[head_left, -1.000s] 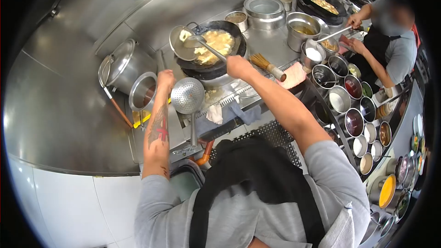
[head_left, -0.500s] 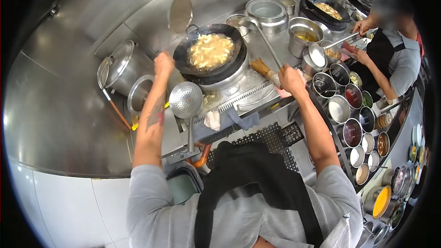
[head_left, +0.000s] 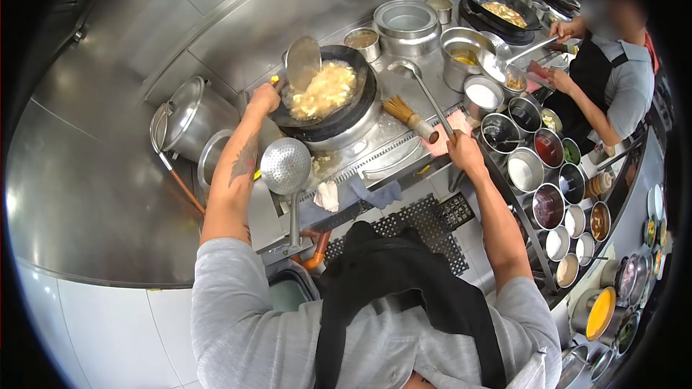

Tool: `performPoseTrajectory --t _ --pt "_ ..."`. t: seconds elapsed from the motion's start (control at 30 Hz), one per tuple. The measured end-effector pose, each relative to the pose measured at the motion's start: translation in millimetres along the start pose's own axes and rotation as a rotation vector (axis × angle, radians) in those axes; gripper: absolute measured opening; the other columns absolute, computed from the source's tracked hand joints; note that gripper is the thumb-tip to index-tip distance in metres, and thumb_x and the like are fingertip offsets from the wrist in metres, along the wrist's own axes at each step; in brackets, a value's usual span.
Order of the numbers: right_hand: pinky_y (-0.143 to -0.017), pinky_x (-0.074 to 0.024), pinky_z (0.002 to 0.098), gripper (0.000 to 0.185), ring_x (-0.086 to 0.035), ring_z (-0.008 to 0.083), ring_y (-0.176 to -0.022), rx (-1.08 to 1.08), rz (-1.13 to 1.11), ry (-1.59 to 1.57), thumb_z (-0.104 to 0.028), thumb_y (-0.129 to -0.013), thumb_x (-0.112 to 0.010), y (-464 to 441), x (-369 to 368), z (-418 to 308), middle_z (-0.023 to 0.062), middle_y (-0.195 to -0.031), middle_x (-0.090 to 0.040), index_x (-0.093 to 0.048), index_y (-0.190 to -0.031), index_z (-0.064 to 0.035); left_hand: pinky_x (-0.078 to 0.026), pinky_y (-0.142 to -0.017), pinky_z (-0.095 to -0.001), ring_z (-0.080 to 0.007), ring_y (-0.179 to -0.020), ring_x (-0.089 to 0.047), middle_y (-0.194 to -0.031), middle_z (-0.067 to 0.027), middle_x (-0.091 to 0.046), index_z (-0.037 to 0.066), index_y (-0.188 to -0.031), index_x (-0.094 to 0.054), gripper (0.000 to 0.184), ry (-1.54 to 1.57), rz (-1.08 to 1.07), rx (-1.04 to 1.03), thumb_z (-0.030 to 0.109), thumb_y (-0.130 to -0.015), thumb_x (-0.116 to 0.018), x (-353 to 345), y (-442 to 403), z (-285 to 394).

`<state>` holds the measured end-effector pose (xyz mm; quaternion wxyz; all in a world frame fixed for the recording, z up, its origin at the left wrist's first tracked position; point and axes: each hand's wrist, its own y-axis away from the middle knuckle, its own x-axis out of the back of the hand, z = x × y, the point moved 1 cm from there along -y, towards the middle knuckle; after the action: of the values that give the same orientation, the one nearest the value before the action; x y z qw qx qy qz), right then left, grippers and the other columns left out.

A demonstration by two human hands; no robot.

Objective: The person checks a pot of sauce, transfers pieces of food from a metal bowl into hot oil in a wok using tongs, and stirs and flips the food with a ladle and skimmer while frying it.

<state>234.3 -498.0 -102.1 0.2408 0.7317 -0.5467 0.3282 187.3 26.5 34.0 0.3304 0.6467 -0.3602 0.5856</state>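
Note:
A black wok (head_left: 362, 94) on the stove holds pale yellow pieces of food (head_left: 326, 92) in bubbling liquid. My left hand (head_left: 265, 97) is closed at the wok's left edge, gripping the handle of a round strainer (head_left: 303, 63), whose disc stands tilted over the food. Near the counter's front edge, my right hand (head_left: 465, 151) is wrapped round the long handle of a metal ladle (head_left: 405, 68). The ladle's bowl is over the stovetop, right of the wok. A bamboo brush (head_left: 409, 117) and a pink cloth (head_left: 448, 132) lie beside the ladle handle.
A perforated skimmer (head_left: 286, 166) lies in front of the wok. At the left stands a lidded pot (head_left: 196, 115). Behind are a steel pot (head_left: 406, 20) and an oil pot (head_left: 463, 57). Seasoning bowls (head_left: 526, 170) line the right. A co-worker (head_left: 613, 86) holds a ladle at the far right.
The strainer has swung from upright behind the wok to over the food. My right hand first drew the ladle out of the wok, then moved slightly closer to me. The co-worker's ladle shifted slightly.

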Motion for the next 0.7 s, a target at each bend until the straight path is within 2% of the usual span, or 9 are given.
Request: performPoseTrajectory --t 0.17,0.2,0.27,0.3,0.33,0.37,0.47,0.6,0.7 --pt "-0.082 -0.0493 0.0519 0.025 -0.063 0.0435 -0.094 -0.007 -0.058 0.183 -0.021 -0.087 -0.058 -9.7 -17.3 45.0 0.0281 -0.093 -0.066 -0.059 -0.104 -0.003 -0.051 -0.087 -0.0428 -0.0393 -0.1 -0.064 -0.105 -0.0276 -0.064 0.001 -0.101 -0.071 0.026 -0.234 -0.105 -0.165 0.011 -0.086 -0.052 63.7 25.5 -54.7" --pt "-0.082 -0.0493 0.0519 0.025 -0.063 0.0435 -0.094 -0.011 -0.057 0.18 -0.021 -0.087 -0.058 -11.4 -19.2 52.4 0.0281 -0.093 -0.066 -0.059 -0.104 -0.003 -0.05 -0.088 -0.044 -0.0396 -0.1 -0.064 -0.104 -0.0271 -0.064 0.002 -0.098 -0.071 0.025 -0.084 0.034 -0.133 0.013 -0.086 -0.052 82.8 54.5 -55.1" --pt "-0.083 -0.05 0.0513 0.041 -0.063 0.0436 -0.094 0.062 -0.092 0.244 -0.026 -0.085 -0.065 -11.0 -23.0 69.3 0.0264 -0.095 -0.066 -0.057 -0.117 -0.0025 -0.05 -0.088 -0.0452 -0.0398 -0.1 -0.063 -0.103 -0.0266 -0.065 0.002 -0.096 -0.07 0.024 0.075 0.163 -0.103 0.014 -0.087 -0.052 84.7 73.8 -52.4" --pt "-0.089 -0.049 0.0482 0.055 -0.06 0.0404 -0.104 0.126 -0.108 0.278 -0.029 -0.084 -0.068 -26.5 -44.3 107.3 0.0267 -0.107 -0.063 -0.051 -0.128 -0.0018 -0.05 -0.089 -0.0454 -0.0396 -0.101 -0.063 -0.104 -0.0267 -0.065 0.001 -0.097 -0.069 0.023 -0.034 0.205 -0.146 0.013 -0.084 -0.054 77.6 71.6 -48.5" --pt "-0.089 -0.049 0.0482 0.055 -0.06 0.0404 -0.104 0.128 -0.098 0.281 -0.029 -0.084 -0.068 -20.0 -38.0 97.4 0.0267 -0.107 -0.063 -0.051 -0.128 -0.0018 -0.051 -0.09 -0.0456 -0.0394 -0.103 -0.063 -0.106 -0.0268 -0.065 0.0 -0.099 -0.068 0.024 -0.144 0.256 -0.191 0.013 -0.082 -0.057 71.3 63.9 -44.4" --pt "-0.092 -0.0478 0.0465 0.059 -0.058 0.039 -0.109 0.111 0.008 0.305 -0.029 -0.083 -0.068 -8.8 -26.2 80.0 0.0264 -0.115 -0.06 -0.049 -0.131 -0.0006 -0.051 -0.09 -0.0476 -0.0412 -0.102 -0.063 -0.105 -0.0273 -0.065 -0.001 -0.097 -0.066 0.023 -0.003 0.285 -0.043 0.012 -0.082 -0.055 44.8 45.6 -44.4" --pt "-0.096 -0.046 0.043 0.058 -0.054 0.0368 -0.117 0.101 0.15 0.31 -0.028 -0.083 -0.069 29.7 -10.5 28.8 0.0249 -0.128 -0.054 -0.051 -0.129 0.0022 -0.05 -0.092 -0.0464 -0.0414 -0.108 -0.061 -0.114 -0.0286 -0.062 -0.003 -0.106 -0.064 0.028 0.016 0.13 -0.075 0.009 -0.084 -0.052 -37.7 -1.2 -28.0" --pt "-0.095 -0.0463 0.0432 0.056 -0.057 0.0384 -0.111 0.267 0.216 0.134 -0.025 -0.081 -0.071 109.4 -53.1 -4.1 0.0252 -0.118 -0.059 -0.053 -0.124 0.0042 -0.051 -0.091 -0.0447 -0.0383 -0.11 -0.061 -0.117 -0.026 -0.061 -0.005 -0.109 -0.065 0.031 -0.064 -0.022 -0.11 0.007 -0.083 -0.053 34.1 38.7 -32.4" --pt "-0.098 -0.0455 0.0417 0.069 -0.056 0.0397 -0.111 0.067 -0.192 0.204 -0.03 -0.07 -0.081 197.6 -139.9 -15.8 0.0241 -0.121 -0.058 -0.053 -0.126 -0.0006 -0.05 -0.091 -0.0444 -0.0388 -0.105 -0.062 -0.108 -0.0254 -0.064 -0.001 -0.102 -0.068 0.026 -0.021 0.027 -0.153 0.012 -0.086 -0.052 63.0 81.9 -105.9"
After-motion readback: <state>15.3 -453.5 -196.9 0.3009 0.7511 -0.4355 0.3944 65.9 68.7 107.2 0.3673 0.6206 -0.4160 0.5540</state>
